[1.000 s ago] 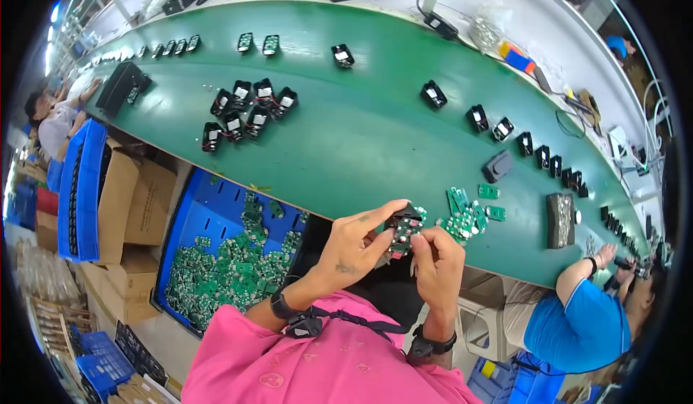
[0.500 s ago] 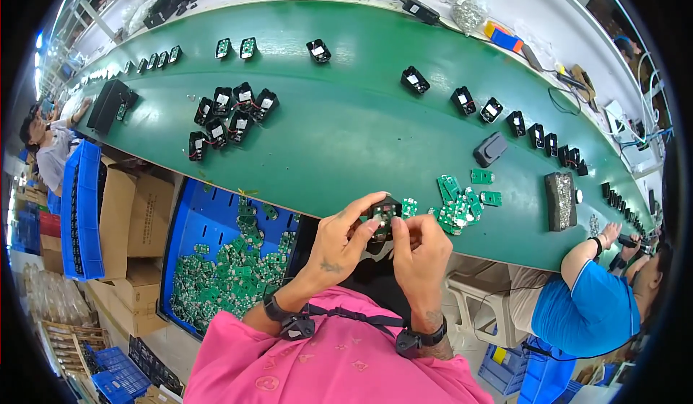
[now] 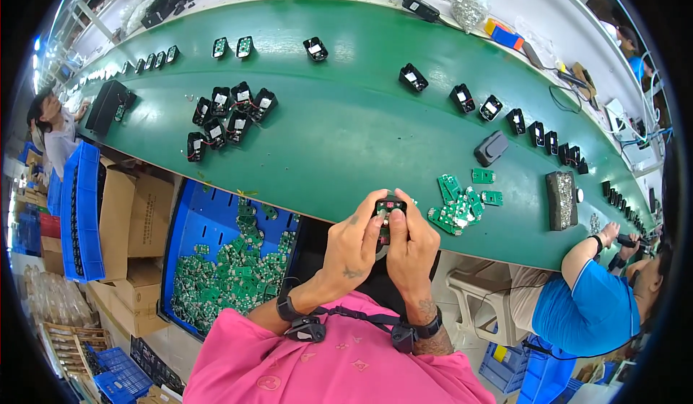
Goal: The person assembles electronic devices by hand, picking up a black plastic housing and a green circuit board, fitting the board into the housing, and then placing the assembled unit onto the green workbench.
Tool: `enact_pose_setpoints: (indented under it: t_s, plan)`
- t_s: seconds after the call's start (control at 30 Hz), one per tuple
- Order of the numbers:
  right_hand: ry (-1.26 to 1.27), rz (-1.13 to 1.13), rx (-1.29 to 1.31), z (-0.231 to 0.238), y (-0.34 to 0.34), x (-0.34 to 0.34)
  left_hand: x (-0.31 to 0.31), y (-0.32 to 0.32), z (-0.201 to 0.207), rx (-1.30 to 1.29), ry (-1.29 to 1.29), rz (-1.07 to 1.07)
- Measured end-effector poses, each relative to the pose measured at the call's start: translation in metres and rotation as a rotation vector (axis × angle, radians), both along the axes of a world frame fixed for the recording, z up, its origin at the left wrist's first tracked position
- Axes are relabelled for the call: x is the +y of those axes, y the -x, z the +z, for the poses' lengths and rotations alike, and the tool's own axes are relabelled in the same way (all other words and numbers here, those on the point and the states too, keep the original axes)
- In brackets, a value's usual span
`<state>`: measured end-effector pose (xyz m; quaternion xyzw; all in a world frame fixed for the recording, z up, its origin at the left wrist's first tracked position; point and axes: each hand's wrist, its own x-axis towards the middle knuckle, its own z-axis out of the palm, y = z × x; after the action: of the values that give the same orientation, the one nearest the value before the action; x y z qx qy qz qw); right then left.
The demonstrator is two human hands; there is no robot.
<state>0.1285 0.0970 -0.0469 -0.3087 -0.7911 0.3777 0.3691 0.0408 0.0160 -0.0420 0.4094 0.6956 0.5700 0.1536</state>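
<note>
Just off the near edge of the green table, both my hands are closed around a small black plastic housing (image 3: 390, 205) with a green circuit board in its open face. My left hand (image 3: 349, 249) wraps its left side, thumb on the board. From the other side my right hand (image 3: 413, 252) grips it, its thumb also laid on the board. Fingers cover much of the housing. To the right of my hands lies a loose pile of green circuit boards (image 3: 455, 209). A closed dark grey case (image 3: 491, 148) sits behind that pile.
Black housings (image 3: 229, 108) cluster on the left of the table (image 3: 346, 115), and more stand in a row along its far side. A blue bin (image 3: 224, 209) of boards is below left. A co-worker in a blue shirt (image 3: 588, 306) sits at the right, by a plastic stool (image 3: 480, 296).
My hands have drawn closer together around the housing. My right hand shifted left, and its thumb now lies on the board beside the left thumb.
</note>
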Motion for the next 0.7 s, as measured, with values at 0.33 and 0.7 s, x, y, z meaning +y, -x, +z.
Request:
enact_pose_setpoints:
  t_s: [0.33, 0.7]
  plan:
    - [0.407, 0.166, -0.087, -0.017, 0.013, 0.033, 0.015, 0.056, -0.024, -0.592, 0.160, -0.277]
    - [1.284, 0.280, 0.083, -0.016, 0.022, 0.061, 0.038, 0.083, -0.029, -1.013, 0.343, -0.295]
